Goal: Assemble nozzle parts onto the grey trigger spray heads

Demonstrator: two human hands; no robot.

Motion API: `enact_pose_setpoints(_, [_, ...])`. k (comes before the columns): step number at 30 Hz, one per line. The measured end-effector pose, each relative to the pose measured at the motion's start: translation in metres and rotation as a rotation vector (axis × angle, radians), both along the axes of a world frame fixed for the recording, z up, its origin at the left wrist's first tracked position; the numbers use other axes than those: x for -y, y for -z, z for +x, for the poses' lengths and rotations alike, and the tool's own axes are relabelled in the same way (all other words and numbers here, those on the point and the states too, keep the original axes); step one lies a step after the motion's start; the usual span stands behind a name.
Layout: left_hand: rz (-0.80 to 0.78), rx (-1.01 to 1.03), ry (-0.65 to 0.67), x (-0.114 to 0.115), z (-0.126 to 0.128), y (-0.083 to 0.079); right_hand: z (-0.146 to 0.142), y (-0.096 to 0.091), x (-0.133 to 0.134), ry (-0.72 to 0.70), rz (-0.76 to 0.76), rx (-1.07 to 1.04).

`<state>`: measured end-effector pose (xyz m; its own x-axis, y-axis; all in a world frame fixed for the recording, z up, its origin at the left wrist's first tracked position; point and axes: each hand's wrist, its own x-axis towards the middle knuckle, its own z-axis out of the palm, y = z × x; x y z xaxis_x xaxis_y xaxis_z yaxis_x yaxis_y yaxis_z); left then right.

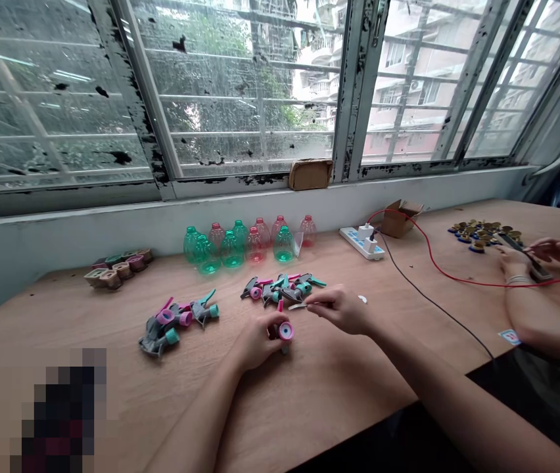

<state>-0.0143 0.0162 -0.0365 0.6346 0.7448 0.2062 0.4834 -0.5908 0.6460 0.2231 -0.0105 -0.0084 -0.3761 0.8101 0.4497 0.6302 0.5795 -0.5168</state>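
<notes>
Left hand (259, 340): curled snugly round a pink-collared spray head (286, 330). Right hand (342, 309): pinched closed on a thin pale strip (298, 306), near that head. Step in hand, I judge: working on this spray head; next move calls for a steady left grip. Beyond, on the wooden table (349, 394): more spray heads (202, 311), translucent bottles (232, 252). Weathered windows (240, 85) behind.

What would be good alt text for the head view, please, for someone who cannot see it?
A person's left grip holds a pink-collared spray head at a wooden table while the right grip pinches a thin pale item beside it. More spray heads lie in two groups nearby, with green and red bottles behind, below a window.
</notes>
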Motion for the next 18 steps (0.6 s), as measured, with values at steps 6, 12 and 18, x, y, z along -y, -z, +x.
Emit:
enact_pose_setpoints(6, [0.013, 0.010, 0.014, 0.000, 0.001, 0.002, -0.015, -0.031, 0.029, 0.052, 0.072, 0.591])
enact_pose_setpoints(12, [0.002, 0.033, 0.017, -0.001, 0.001, 0.003, -0.030, -0.033, 0.033, 0.115, 0.049, 0.791])
enact_pose_setpoints(18, [-0.019, 0.048, 0.013, -0.001, 0.001, 0.002, -0.036, -0.034, 0.033, 0.131, 0.125, 0.792])
